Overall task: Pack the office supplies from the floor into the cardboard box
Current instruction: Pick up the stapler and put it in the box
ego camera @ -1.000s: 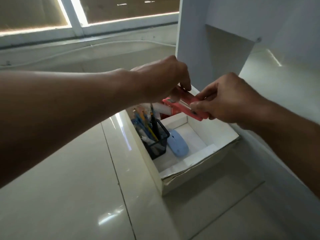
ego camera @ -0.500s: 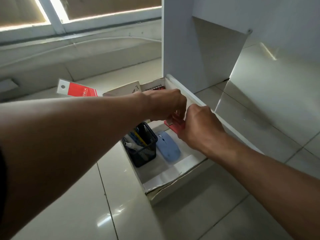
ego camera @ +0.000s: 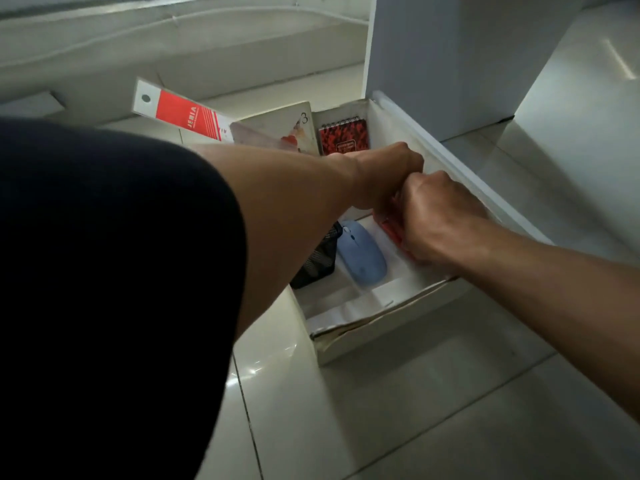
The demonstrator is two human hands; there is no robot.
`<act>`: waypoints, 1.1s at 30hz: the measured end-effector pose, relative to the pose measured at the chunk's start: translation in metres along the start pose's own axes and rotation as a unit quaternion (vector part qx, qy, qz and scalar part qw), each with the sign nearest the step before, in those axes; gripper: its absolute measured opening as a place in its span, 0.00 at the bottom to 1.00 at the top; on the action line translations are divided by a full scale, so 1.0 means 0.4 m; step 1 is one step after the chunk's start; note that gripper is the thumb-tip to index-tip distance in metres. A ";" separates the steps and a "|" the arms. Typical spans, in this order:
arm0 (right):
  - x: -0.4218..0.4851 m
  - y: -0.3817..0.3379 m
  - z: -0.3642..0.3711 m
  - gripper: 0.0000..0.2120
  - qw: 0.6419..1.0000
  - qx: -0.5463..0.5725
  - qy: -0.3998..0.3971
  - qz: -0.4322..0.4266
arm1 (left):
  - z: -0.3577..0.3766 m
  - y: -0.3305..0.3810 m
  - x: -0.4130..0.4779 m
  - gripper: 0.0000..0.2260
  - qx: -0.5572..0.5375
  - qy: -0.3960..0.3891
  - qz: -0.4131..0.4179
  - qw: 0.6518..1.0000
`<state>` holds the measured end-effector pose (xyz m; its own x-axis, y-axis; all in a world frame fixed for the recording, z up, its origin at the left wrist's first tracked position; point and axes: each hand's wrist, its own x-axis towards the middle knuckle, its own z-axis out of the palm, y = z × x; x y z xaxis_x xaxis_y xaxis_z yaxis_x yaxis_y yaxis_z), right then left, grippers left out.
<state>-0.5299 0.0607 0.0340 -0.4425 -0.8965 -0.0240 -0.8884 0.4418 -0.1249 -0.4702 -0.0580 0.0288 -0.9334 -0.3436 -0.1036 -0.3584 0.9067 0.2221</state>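
Inside the cardboard box (ego camera: 381, 329) on the tiled floor (ego camera: 415, 393), along the wall nearest the white cabinet (ego camera: 450, 57), I log these.

One red stapler (ego camera: 392, 229): only a strip of red casing shows under the knuckles, low inside the box, beside the mouse.
Two hands. The right hand (ego camera: 440, 216) is curled over the stapler and grips it, fingertips hidden beneath. The left hand (ego camera: 384, 174) is bunched just beside it, knuckles touching; I cannot tell whether its curled fingers pinch the stapler.
One pale blue mouse (ego camera: 362, 252), flat on the box bottom near the middle.
One black mesh pen holder (ego camera: 320, 258), at the wall opposite the stapler, mostly hidden by the left forearm.
One red patterned spiral notebook (ego camera: 343, 135), upright against the far end.
One book marked "3" (ego camera: 280, 124), leaning at the far corner.
One red-and-white card packet (ego camera: 180, 110), sticking out past that corner.
One dark sleeve (ego camera: 104, 271), on the left arm.
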 end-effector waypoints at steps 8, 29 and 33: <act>0.010 0.001 0.022 0.10 1.000 -0.005 -0.008 0.001 | 0.014 -0.002 -0.005 0.17 -0.002 0.031 -0.006 1.000; 0.020 -0.004 0.023 0.10 0.997 0.002 -0.071 -0.002 | 0.046 0.053 -0.073 0.07 -0.087 0.075 -0.157 0.981; 0.019 -0.006 0.027 0.09 0.997 -0.019 -0.077 -0.009 | 0.019 0.047 -0.106 0.09 -0.041 0.030 -0.119 0.992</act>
<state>-0.5298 0.0525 0.0232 -0.4046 -0.8978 -0.1741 -0.9015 0.4235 -0.0889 -0.4371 -0.0246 0.0301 -0.8207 -0.5618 -0.1045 -0.5666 0.7763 0.2764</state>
